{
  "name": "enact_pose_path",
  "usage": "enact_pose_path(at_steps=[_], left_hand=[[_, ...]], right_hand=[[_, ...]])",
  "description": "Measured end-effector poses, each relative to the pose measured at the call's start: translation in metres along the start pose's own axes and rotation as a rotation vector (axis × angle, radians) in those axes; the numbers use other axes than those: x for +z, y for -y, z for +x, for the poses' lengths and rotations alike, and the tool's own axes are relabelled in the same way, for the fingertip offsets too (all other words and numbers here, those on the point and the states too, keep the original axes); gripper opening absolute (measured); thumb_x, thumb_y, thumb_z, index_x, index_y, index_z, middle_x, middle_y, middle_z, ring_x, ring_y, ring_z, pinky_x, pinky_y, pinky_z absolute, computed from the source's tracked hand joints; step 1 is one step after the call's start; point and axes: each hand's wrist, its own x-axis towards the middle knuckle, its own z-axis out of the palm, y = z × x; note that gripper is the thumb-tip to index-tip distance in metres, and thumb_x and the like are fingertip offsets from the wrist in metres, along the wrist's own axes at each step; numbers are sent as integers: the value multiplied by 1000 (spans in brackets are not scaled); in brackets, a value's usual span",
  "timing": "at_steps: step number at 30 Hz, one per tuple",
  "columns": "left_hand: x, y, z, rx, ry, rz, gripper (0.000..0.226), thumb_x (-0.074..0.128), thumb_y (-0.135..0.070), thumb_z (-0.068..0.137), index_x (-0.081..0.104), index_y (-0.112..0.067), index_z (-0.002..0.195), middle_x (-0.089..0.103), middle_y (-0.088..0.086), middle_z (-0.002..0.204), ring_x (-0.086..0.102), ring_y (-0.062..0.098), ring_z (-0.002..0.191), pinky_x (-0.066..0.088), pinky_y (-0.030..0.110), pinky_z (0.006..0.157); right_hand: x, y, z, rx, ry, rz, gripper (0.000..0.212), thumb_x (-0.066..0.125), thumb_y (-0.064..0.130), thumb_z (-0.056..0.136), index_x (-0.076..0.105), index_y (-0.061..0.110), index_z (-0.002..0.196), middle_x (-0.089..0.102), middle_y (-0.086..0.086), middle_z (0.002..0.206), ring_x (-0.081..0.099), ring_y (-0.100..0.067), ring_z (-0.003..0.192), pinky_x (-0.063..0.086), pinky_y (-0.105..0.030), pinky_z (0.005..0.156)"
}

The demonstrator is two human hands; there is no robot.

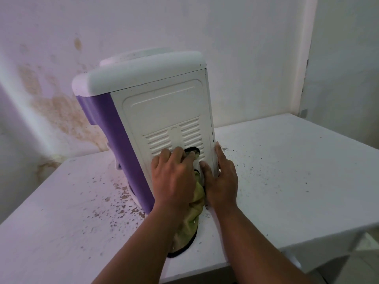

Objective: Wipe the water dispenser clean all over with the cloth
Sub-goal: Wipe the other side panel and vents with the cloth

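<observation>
The water dispenser stands on the white table, white on top and at the back, purple on its left side. Its vented back panel faces me. My left hand grips a yellow-green cloth with a black edge and presses it against the lower vents of the back panel. The cloth hangs down under my hand onto the table. My right hand rests with straight fingers along the lower right edge of the back panel, steadying it.
The white table is strewn with dark crumbs and dirt, thickest around the dispenser's base. A stained wall stands behind at the left. The table's right edge drops off near a tiled floor.
</observation>
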Motion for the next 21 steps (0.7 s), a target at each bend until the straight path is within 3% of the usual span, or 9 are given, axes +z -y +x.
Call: enact_pose_path(at_steps=[3,17,21], left_hand=[[3,-11,8,35,15,-24,21,78,-2,81,81,-11,99,69,6,85,60,31,79,47,42,72],[-2,8,-12,-18,34,14,21,76,0,83,82,-13,98,69,4,85,58,29,77,45,41,71],[4,-8,-2,6,43,-26,20,77,-3,82,81,-14,98,69,4,86,60,30,79,46,42,73]], right_hand=[[0,1,1,2,7,-25,67,55,58,96,25,49,155,57,-5,133,55,-20,120,50,-38,100],[0,0,0,4,-4,14,66,59,55,97,26,51,154,57,-1,130,53,-14,118,47,-29,98],[0,-2,1,9,0,-12,65,55,56,98,26,51,155,57,0,126,55,-15,114,49,-32,97]])
